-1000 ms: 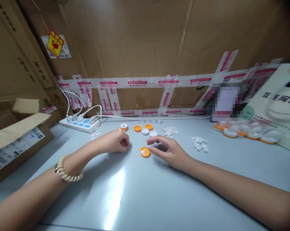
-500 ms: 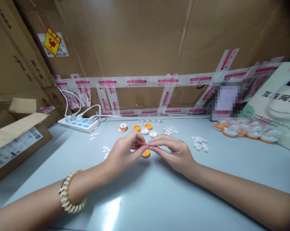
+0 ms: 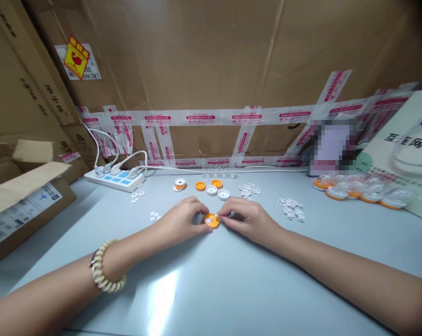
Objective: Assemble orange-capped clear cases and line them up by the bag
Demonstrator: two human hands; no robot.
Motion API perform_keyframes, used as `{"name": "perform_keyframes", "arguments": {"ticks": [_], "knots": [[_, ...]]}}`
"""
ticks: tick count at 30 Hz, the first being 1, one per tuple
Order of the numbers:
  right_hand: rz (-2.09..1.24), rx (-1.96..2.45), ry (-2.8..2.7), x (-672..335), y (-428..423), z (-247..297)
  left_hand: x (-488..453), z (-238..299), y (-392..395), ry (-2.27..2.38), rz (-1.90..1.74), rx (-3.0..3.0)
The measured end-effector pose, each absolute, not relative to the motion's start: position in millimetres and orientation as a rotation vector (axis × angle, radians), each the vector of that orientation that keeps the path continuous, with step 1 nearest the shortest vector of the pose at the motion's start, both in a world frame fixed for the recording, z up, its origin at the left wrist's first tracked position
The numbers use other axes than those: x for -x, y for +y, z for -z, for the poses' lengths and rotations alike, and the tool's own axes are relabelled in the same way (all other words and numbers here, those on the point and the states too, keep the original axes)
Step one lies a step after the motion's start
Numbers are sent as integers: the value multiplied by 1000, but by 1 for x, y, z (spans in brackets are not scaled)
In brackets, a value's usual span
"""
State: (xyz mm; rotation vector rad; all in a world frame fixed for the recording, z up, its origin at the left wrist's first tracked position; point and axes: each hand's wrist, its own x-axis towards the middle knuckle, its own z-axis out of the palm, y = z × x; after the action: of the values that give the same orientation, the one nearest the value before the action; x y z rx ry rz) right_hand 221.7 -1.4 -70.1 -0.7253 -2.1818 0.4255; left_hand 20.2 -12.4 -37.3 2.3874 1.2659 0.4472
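A round orange plastic base (image 3: pixel 211 220) lies on the table between my hands, with a small whitish piece visible inside it. My left hand (image 3: pixel 186 217) is curled at its left side, thumb at the lower rim and fingers behind, gripping it. On the right, my right hand (image 3: pixel 248 217) is closed in a pinch at the rim; a tiny pale bit shows at its fingertips, too small to name. Behind the hands stand orange cups (image 3: pixel 200 186) and white round cups (image 3: pixel 223 194). Small white discs (image 3: pixel 155 216) lie left of my left hand.
Flat white cut-out parts (image 3: pixel 291 208) lie to the right, more (image 3: pixel 249 190) behind my right hand. Clear-domed assemblies (image 3: pixel 372 190) stand far right near a pixelated phone-like object (image 3: pixel 332 148). A power strip (image 3: pixel 115 178) and open carton (image 3: pixel 29 210) are left; clear domes (image 3: pixel 218 172) are at the back.
My hands, fingertips together above the orange base before, have parted and lowered. The left now grips the base's left side; the right pinches at its right rim.
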Motion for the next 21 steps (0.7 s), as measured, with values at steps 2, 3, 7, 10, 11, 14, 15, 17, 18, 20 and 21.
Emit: {"name": "perform_keyframes", "arguments": {"ticks": [2, 3, 7, 10, 11, 14, 15, 17, 18, 20, 21], "knots": [[-341, 689, -2241, -222, -1, 72, -21, 40, -11, 1252, -444, -2367], [-308, 675, -2260, -222, -1, 73, -21, 41, -11, 1250, -454, -2356], [-235, 667, -2297, -221, -1, 73, -23, 42, -11, 1257, -478, -2332], [-203, 674, -2315, -221, -1, 73, -23, 42, -12, 1241, -477, -2330], [-195, 675, -2321, -222, -1, 73, -23, 41, -12, 1235, -476, -2329], [-161, 663, -2347, -222, 0, 72, -23, 41, -12, 1232, -483, -2317], [-147, 656, -2358, -222, 0, 72, -23, 41, -12, 1233, -486, -2314], [-125, 639, -2376, -223, 0, 72, -23, 42, -12, 1231, -494, -2310], [-118, 632, -2385, -223, 0, 71, -22, 43, -12, 1229, -499, -2310], [-117, 630, -2402, -224, 0, 70, -22, 43, -11, 1225, -499, -2310], [-124, 633, -2410, -224, 0, 70, -22, 43, -11, 1225, -496, -2311]]}}
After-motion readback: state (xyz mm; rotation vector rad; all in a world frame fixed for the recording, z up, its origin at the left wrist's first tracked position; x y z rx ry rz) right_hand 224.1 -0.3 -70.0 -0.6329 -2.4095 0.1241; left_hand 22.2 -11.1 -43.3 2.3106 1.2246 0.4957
